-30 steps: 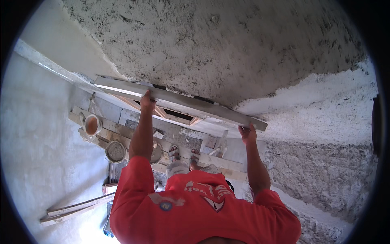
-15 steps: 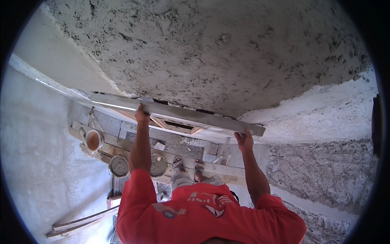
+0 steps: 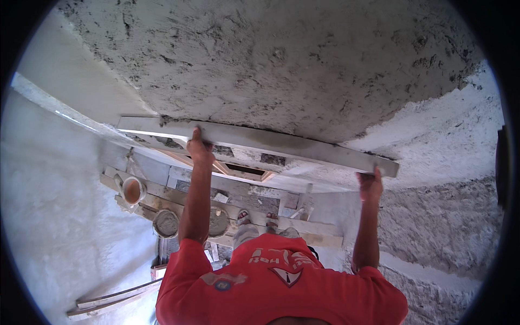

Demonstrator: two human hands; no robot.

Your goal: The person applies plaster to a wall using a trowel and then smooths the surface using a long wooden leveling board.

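Note:
Both my hands hold a long pale straightedge up against a wall coated with rough, wet grey plaster. My left hand is closed round its lower edge, left of the middle. Near the right end, my right hand grips the same edge. The bar slopes slightly down to the right. A dark, crumbly line of mortar lies along its upper edge. Smoother plaster borders the rough coat on the left, and whitish uncoated wall on the right.
I stand in sandals on wooden planks. To the left on the planks are a white bucket with brownish liquid and two round tubs of mortar. A wooden frame sits low in the wall. Boards lie at lower left.
The straightedge has moved up the wall, its right end shifting rightward. My hands moved with it and are farther apart. More wall with dark patches shows beneath the bar.

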